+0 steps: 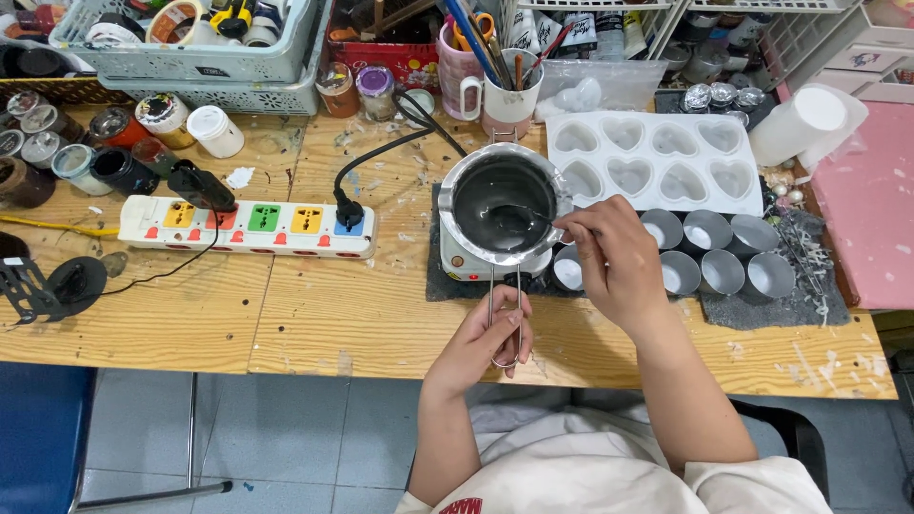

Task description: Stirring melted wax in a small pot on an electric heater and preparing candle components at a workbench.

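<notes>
Head cam: your left hand (487, 333) grips the wire handle (505, 319) of the metal pot (502, 205); right hand (614, 257) pinches a spoon (524, 215) w/ its bowl in the pot.

Steel-grey melting pot (503, 205) holding dark grey liquid, on a white hot plate (466, 262) over a charcoal mat (438, 281). White heart mould (657, 160); silver tins (709, 255) with white filling. White power strip (248, 227) — sockets yellow, red, green, yellow and blue, with red switches — carrying two black plugs (347, 207). Table (333, 324): pale wood, speckled with white drips. Pink-and-white mug (486, 90); pale blue-grey baskets (181, 43); pink sheet (866, 205) at right — white-flecked. Floor (286, 438) of grey tiles; cream sleeves (609, 481).
</notes>
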